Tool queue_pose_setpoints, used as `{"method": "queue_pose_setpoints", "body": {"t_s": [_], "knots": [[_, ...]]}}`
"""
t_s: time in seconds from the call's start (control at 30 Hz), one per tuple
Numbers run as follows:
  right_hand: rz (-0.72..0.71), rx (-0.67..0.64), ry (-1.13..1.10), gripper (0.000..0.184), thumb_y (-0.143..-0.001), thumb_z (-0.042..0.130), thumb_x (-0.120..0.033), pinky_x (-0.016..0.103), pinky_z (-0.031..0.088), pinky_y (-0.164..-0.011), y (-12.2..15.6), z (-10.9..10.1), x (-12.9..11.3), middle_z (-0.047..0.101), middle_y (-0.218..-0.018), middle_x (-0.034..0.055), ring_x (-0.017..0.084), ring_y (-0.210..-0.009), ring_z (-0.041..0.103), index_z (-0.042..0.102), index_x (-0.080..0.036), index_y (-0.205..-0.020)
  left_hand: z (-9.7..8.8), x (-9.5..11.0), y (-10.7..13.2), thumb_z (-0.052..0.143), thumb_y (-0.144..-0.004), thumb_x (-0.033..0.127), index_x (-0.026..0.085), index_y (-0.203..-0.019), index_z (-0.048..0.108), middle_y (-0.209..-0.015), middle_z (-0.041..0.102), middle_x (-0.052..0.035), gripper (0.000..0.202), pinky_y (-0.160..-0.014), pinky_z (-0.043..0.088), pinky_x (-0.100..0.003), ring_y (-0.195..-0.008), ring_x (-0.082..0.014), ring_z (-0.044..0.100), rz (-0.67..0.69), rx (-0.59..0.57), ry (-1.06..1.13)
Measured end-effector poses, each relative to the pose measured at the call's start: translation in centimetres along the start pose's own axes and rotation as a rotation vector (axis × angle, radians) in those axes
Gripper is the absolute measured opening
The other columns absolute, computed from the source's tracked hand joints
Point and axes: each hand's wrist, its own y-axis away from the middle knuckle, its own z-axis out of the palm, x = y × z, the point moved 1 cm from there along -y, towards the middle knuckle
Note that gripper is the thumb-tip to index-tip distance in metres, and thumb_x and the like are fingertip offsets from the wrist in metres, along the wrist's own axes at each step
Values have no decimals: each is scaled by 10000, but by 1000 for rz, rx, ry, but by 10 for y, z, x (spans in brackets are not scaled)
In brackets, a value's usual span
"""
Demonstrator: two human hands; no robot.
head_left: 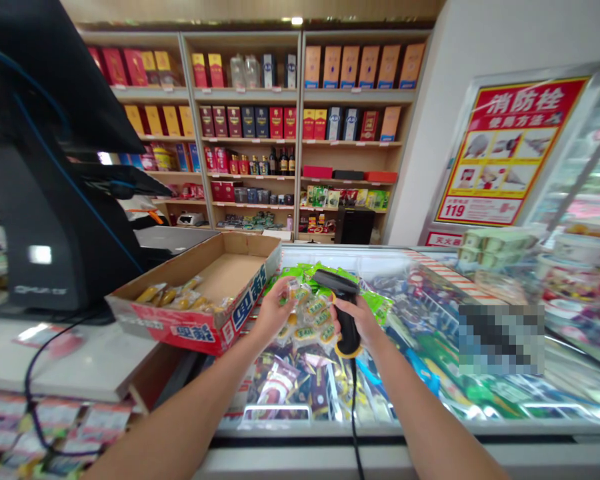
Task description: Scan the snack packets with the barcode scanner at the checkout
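Handheld scanner [349,331], right of the cardboard box [155,327], sits clamped in your right grip [359,316]. Your left grip [275,308] is at the wrapped packets [320,320], also right of the box; I cannot tell whether it is clamped on one. Their print is too blurred to read. Far right of the box, a red poster [513,150] reads "消防栓", "使用方法" and "119".

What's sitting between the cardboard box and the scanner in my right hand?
In the head view, your left hand, small clear-wrapped pieces and some green packets lie between the cardboard box and the scanner.
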Motion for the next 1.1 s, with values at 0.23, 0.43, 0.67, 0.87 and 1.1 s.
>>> {"method": "queue_pose_setpoints", "body": {"t_s": [0.23,0.43,0.67,0.87,1.1], "knots": [[-183,339,-311,296,-599,756,-371,209,444,-342,-14,-26,-8,588,-516,-36,99,-364,505,597,-173,-752,15,22,0,633,-661,146,172,-1124,555,-878,614,-19,470,-745,489,-265,-801,-143,597,-29,-94,9],[-279,446,-423,285,-591,738,-369,184,430,-352,-18,-43,-11,583,-518,-35,89,-388,508,579,-181,-734,57,45,2,588,-728,134,163,-1252,444,-1002,604,-71,544,-547,469,-242,-677,-136,597,-199,-367,-221],[-285,427,-524,270,-626,708,-380,169,440,-382,-17,-49,-13,570,-539,-44,71,-410,497,587,-181,-761,94,53,1,550,-808,200,140,-1127,555,-917,666,-112,325,-760,486,-338,-889,-246,632,46,-437,-842],[-276,401,-494,280,-635,709,-389,173,434,-379,-18,-47,-11,581,-552,-35,77,-415,506,581,-181,-771,82,65,7,563,-828,249,161,-969,620,-1020,629,-130,176,-887,459,-350,-1022,-260,584,232,-350,-1124],[-258,312,-402,288,-637,730,-389,191,441,-380,-16,-36,-6,586,-554,-40,87,-412,511,589,-186,-784,-17,95,-36,542,-829,367,193,-953,652,-1050,652,-86,240,-837,468,-290,-956,-219,621,137,-187,-1135]]}}
